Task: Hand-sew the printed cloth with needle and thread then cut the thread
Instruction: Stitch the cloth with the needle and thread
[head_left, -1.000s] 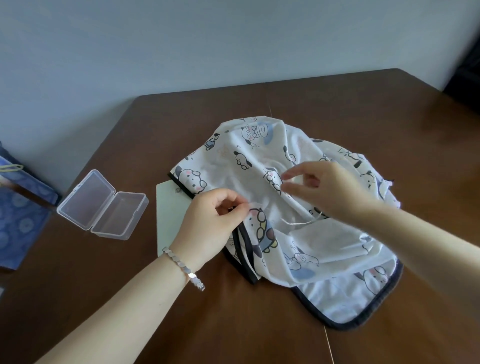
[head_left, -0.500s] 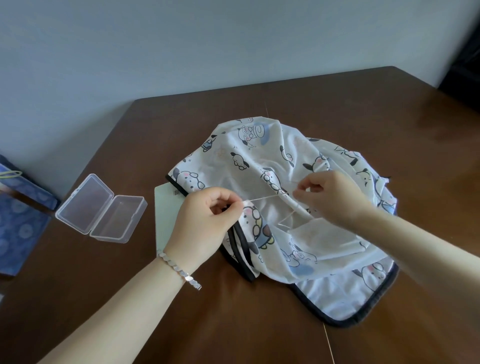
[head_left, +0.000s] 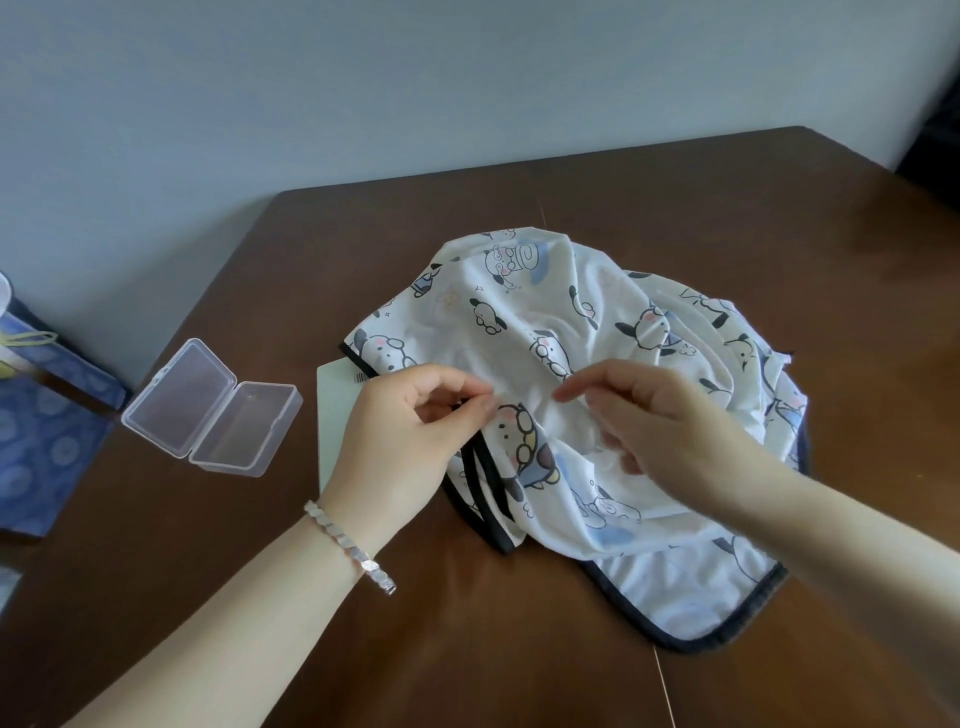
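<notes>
- Bringing right hand (head_left: 660, 421) closer to left hand (head_left: 410, 426) than half a second ago
- Pinching cloth (head_left: 571, 291) with left, keeping fold taut
- Curling right fingers, hold unclear

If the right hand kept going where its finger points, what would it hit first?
Likely the left hand: its pinching fingertips lie across a strip of printed cloth from the right hand. Depth is unclear.

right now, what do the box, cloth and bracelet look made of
Box: see-through plastic, smooth; the table shows through it. Cloth: soft, matte printed fabric, fibre unclear; it folds and drapes loosely. Bracelet: likely silver-toned metal; its faceted links glint.
</notes>
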